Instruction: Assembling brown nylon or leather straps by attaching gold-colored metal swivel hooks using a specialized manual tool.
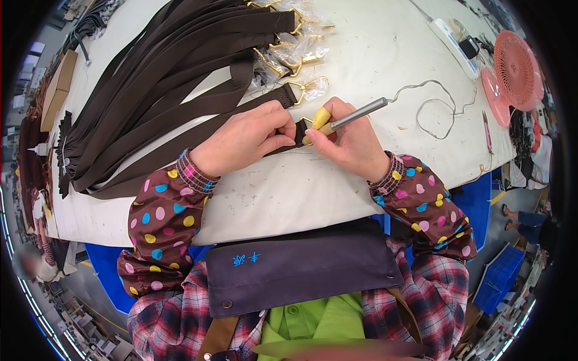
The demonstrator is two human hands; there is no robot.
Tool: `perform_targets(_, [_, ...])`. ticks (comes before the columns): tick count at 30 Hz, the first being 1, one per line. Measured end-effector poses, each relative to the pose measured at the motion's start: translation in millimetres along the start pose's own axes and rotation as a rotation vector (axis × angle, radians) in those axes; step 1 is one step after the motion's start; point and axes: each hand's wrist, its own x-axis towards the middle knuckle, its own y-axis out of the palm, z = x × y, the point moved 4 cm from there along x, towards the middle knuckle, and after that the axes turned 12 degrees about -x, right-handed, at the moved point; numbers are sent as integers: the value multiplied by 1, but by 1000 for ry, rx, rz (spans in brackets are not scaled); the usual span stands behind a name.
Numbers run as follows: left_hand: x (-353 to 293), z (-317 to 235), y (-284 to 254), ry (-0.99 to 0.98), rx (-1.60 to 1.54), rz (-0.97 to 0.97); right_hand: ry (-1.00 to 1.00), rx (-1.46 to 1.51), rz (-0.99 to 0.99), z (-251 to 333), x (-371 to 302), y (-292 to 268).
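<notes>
My left hand [251,133] pinches the end of a dark brown webbing strap [198,133], its fingertips closed just beside the gold metal buckle. In my right hand [355,141] is a corded pen-shaped tool [361,112] with a metal barrel, which looks like a soldering iron. A yellow cover wraps one right fingertip. The tool's tip is hidden by the fingers close to the strap end, so I cannot tell whether it touches. Just beyond, another strap ends in a gold buckle [294,90] with clear plastic wrap on it.
A bundle of brown straps [138,78] spreads over the left of the white-covered table [289,198]. Gold hardware in plastic [295,51] lies at their far ends. At right are a pink fan [516,71], a white power strip [454,45], the tool's looped cord [436,135] and a slim pink-handled tool [487,132].
</notes>
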Motion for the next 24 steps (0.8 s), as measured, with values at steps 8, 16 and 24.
perform_targets(8, [0, 5, 0, -286, -280, -62, 50, 161, -51, 4, 1, -4])
perform_targets(16, [1, 10, 3, -246, -318, -148, 41, 87, -82, 1, 2, -4])
perform_targets(24, [1, 7, 3, -267, -315, -140, 32, 36, -70, 1, 3, -3])
